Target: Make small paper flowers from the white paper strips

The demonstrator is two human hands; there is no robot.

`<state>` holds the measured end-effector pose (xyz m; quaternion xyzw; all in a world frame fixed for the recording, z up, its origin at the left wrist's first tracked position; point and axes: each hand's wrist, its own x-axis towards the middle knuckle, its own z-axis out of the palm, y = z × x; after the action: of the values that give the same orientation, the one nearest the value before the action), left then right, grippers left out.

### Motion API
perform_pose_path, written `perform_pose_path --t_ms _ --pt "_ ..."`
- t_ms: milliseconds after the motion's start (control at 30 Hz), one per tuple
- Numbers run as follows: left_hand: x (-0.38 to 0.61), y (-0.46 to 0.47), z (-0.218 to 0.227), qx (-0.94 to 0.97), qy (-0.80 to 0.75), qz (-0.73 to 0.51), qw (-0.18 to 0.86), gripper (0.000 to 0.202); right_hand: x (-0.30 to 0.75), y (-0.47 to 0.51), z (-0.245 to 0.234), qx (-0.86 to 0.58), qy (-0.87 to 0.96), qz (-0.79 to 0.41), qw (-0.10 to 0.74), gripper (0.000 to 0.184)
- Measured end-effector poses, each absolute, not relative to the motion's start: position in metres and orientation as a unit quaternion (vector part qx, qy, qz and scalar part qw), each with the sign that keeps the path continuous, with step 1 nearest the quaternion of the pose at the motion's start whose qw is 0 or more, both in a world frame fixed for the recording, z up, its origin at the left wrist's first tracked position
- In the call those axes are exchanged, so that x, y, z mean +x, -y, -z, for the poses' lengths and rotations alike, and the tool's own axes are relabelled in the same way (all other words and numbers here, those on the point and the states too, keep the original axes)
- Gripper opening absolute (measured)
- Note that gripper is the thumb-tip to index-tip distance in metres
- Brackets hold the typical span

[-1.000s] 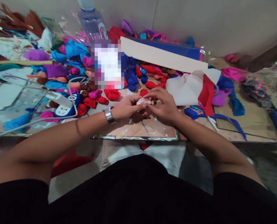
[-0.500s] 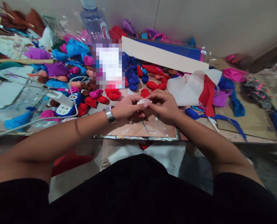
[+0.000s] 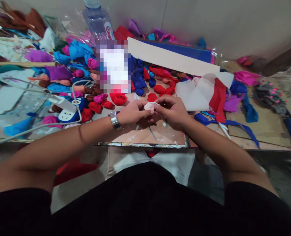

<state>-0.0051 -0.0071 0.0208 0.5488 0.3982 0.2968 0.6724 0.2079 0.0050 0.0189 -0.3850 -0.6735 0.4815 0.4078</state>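
Note:
Between both hands is a small crumpled piece of pale pink, paper-like material [image 3: 150, 106], held above the front of the table. My left hand [image 3: 135, 113], with a watch [image 3: 115, 120] at its wrist, pinches the piece from the left with thumb and fingers. From the right, my right hand [image 3: 171, 109] grips its other edge, thumb and fingertips close together. Some fingertips are hidden under the piece. Just beyond the hands lies a small red bundle [image 3: 152, 97]. A larger red bundle [image 3: 118, 98] rests to the left.
A white translucent sheet [image 3: 193, 95] and a red strip [image 3: 218, 100] lie on the right. On the left stand a plastic bottle [image 3: 97, 23] and a blue-white power socket [image 3: 69, 114] with a cable. A long cream board [image 3: 172, 56] lies behind, among several coloured bundles.
The pale pink piece has turned slightly and looks more spread between the fingers. The right thumb and fingertips have shifted a little; both arms stay nearly in place.

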Motion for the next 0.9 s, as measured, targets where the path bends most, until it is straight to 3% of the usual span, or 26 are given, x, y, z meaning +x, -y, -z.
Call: perform_pose_path --t_ms 100,367,633,900 --pt "-0.005 0.006 -0.018 0.570 -0.380 -0.306 0.661 0.048 0.207 -0.005 -0.020 -0.389 0.648 -0.508 0.413 0.035" --pt "-0.003 0.005 -0.009 0.659 -0.378 -0.402 0.511 0.042 0.206 -0.007 -0.016 -0.398 0.616 -0.528 0.429 0.038" --pt "-0.003 0.007 -0.016 0.602 -0.397 -0.382 0.579 0.038 0.205 -0.003 -0.013 -0.382 0.638 -0.510 0.432 0.033" --pt "-0.004 0.007 -0.014 0.610 -0.401 -0.366 0.577 0.032 0.206 0.000 -0.020 -0.400 0.749 -0.322 0.420 0.021"
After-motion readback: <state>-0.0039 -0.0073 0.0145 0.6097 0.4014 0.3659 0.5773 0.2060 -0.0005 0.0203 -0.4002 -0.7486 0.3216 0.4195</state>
